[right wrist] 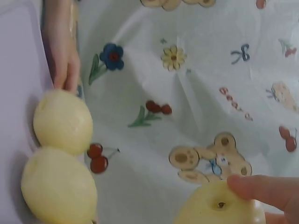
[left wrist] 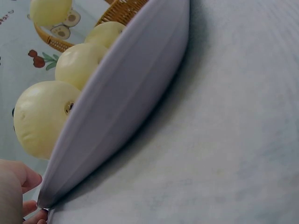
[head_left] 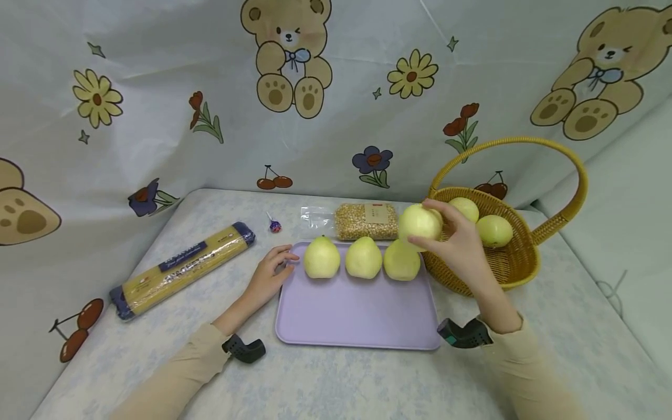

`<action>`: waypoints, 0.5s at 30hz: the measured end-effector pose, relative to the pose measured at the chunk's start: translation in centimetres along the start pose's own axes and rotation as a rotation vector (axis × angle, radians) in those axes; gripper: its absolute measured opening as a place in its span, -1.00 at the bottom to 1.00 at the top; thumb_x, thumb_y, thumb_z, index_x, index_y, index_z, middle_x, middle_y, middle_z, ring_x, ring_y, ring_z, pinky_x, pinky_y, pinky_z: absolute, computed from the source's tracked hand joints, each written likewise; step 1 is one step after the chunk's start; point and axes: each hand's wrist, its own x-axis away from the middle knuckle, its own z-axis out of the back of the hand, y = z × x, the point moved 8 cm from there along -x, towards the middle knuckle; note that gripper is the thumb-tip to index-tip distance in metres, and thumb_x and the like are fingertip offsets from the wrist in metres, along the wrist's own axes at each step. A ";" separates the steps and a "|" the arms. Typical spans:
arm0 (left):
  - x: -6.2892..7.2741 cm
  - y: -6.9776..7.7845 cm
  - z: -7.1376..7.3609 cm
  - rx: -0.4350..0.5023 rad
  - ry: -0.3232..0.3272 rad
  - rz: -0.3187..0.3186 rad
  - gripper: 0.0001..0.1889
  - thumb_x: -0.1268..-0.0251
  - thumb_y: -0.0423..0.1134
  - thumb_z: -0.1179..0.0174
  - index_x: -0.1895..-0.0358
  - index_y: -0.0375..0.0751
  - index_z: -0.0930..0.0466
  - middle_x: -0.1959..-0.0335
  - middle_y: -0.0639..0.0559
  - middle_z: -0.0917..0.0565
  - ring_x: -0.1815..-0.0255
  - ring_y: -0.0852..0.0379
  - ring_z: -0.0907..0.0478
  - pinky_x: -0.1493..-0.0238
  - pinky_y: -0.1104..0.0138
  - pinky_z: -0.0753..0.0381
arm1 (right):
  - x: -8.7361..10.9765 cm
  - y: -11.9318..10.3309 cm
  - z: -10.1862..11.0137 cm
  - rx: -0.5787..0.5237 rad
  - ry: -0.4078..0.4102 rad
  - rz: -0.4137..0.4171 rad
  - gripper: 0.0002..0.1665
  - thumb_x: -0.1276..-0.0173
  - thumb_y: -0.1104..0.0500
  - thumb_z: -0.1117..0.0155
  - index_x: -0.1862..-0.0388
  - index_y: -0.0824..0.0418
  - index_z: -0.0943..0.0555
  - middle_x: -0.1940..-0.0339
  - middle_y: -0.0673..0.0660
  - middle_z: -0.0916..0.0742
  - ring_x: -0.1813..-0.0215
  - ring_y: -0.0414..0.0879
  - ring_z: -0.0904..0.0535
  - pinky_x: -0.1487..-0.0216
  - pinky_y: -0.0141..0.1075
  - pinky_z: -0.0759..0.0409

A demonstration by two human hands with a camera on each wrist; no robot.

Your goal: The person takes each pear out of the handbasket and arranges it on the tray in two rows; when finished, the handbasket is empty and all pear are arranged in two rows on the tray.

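Fingers and thumb of the right hand [head_left: 458, 240] grip a pale yellow-green pear [head_left: 419, 223], the thumb along its lower side and a finger over its upper side in the head view. That pear is held up, seen against the far right corner of the lilac tray [head_left: 357, 318]; the left wrist view shows it apart from the three pears lined up along the tray's far edge: the left pear [head_left: 322, 258], the middle pear [head_left: 363, 258] and the right pear [head_left: 401, 262]. From the gripping fingers, the held pear lies on the side towards the tray. It is nearly round, so no long axis stands out, though the right wrist view shows its dark-centred dimple facing the camera.

What seems to matter most is the right pear: it sits just below the held pear in the head view, with the tray's nearer half lying towards the person. Right of the tray, the wicker basket [head_left: 504, 273] bears more pears [head_left: 494, 231]. Left hand [head_left: 273, 272] is farther from the held pear, its fingers loosely bent and touching the tray's rim at the far left corner.
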 end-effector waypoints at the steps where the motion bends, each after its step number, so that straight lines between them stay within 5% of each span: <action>1: 0.0 0.0 0.0 -0.001 0.001 -0.002 -0.78 -0.32 -0.34 -0.11 0.02 -0.25 -0.61 -0.32 -0.21 -0.40 -0.36 -0.23 -0.34 -0.26 -0.08 -0.43 | 0.4 -0.6 -0.9 -0.024 -0.024 0.018 -0.28 -0.03 0.29 -0.50 -0.22 0.26 -0.48 -0.23 0.20 -0.56 -0.18 -0.25 -0.43 -0.03 -0.60 -0.48; 8: 0.0 0.0 0.1 -0.009 0.009 -0.018 -0.78 -0.32 -0.34 -0.11 0.03 -0.27 -0.61 -0.31 -0.23 -0.42 -0.33 -0.23 -0.36 -0.23 -0.08 -0.45 | 3.2 -4.5 -7.1 -0.134 -0.192 0.107 -0.23 0.10 0.31 -0.57 -0.18 0.26 -0.50 -0.23 0.20 -0.59 -0.33 0.06 -0.42 -0.23 0.04 -0.51; 15: 0.1 0.0 0.1 -0.011 0.011 -0.025 -0.78 -0.32 -0.33 -0.11 0.03 -0.27 -0.61 -0.30 -0.23 -0.42 -0.34 -0.24 -0.36 -0.23 -0.08 -0.45 | 6.0 -5.2 -12.4 -0.124 -0.309 0.153 -0.23 0.12 0.23 -0.59 -0.16 0.22 -0.52 -0.21 0.15 -0.61 -0.27 0.01 -0.48 -0.15 -0.18 -0.58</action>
